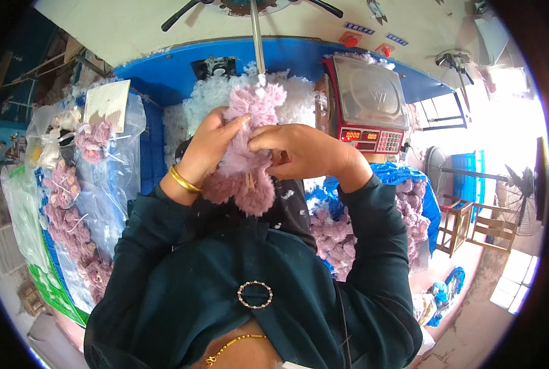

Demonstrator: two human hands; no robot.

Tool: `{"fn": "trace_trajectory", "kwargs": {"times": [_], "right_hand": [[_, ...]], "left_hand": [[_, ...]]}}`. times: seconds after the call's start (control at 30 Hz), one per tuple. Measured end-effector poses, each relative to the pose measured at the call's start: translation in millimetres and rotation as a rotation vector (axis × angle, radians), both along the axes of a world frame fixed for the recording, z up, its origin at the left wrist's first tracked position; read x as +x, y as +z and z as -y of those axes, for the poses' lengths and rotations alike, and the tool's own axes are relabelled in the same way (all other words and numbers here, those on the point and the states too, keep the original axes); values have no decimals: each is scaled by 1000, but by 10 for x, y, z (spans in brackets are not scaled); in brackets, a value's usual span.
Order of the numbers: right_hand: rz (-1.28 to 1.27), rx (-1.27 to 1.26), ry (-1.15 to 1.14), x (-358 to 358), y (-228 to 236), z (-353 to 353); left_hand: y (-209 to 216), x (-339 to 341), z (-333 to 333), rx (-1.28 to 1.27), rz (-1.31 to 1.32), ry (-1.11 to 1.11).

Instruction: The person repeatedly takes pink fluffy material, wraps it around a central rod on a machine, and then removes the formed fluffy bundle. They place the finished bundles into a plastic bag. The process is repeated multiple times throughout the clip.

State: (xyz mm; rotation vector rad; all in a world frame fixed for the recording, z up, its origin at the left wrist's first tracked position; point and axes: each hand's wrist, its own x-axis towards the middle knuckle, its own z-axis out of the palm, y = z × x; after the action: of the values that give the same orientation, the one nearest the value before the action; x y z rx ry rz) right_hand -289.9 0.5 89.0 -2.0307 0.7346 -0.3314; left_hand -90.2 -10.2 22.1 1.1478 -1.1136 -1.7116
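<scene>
A pink plush toy skin (253, 194) of fluffy fabric is held up in front of my chest, its far end against the tip of a metal tube (257, 46). A bit of white stuffing (261, 80) shows at that tip. My left hand (205, 147), with a gold bangle at the wrist, grips the toy's left side, thumb lying over the fur. From the right, my right hand (302, 149) has its fingers curled into the fur at the toy's middle; the fingertips are partly hidden there.
White loose stuffing (206, 98) lies beyond my hands against a blue panel (163, 67). At right stands a red digital scale (369, 101); below it, a blue bag (431, 203) holds several pink plush pieces (333, 240). More plush pieces (71, 227) lie on plastic at left.
</scene>
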Motion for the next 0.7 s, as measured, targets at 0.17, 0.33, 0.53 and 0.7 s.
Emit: {"fn": "trace_trajectory", "kwargs": {"times": [0.17, 0.33, 0.53, 0.7], "right_hand": [[-134, -423, -144, 59, -186, -56], [31, -91, -213, -34, -268, 78], [304, 672, -271, -27, -353, 224], [541, 957, -141, -166, -492, 139]], "left_hand": [[-119, 51, 102, 424, -105, -25], [-46, 213, 100, -396, 350, -193], [-184, 329, 65, 8, -168, -412], [111, 169, -11, 62, -333, -218]]}}
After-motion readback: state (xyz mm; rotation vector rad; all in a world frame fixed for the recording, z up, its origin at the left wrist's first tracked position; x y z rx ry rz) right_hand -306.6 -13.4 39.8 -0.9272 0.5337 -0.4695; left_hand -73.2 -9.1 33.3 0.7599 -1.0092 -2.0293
